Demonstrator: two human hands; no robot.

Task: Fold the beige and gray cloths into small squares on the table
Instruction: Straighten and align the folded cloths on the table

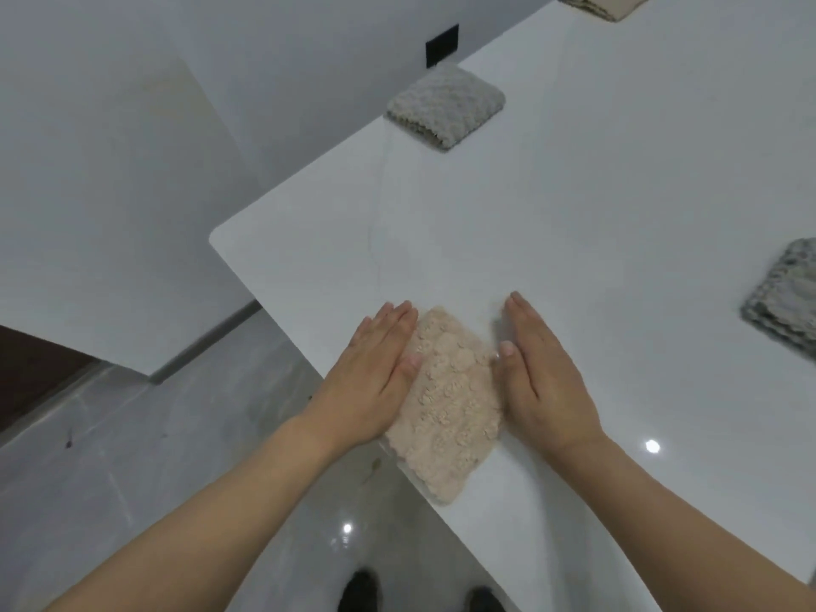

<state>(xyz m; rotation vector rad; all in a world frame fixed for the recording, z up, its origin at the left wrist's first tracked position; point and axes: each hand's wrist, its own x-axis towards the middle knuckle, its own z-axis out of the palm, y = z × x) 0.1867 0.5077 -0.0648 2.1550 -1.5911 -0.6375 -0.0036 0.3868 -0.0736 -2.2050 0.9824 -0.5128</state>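
A folded beige cloth [446, 404] lies at the near edge of the white table [574, 223], its near corner just over the edge. My left hand [375, 373] lies flat with straight fingers against the cloth's left side. My right hand [541, 373] lies flat with straight fingers against its right side. A folded gray cloth [446, 106] sits at the table's far left edge. Another folded gray cloth [783, 298] sits at the right, partly cut off by the frame. A folded beige cloth [602, 4] lies at the far end.
The table's left edge runs diagonally, with a rounded corner [216, 236] at the left. Beyond it is glossy gray floor [132, 457] and a white wall with a black socket [441, 45]. My shoes [360, 591] show below.
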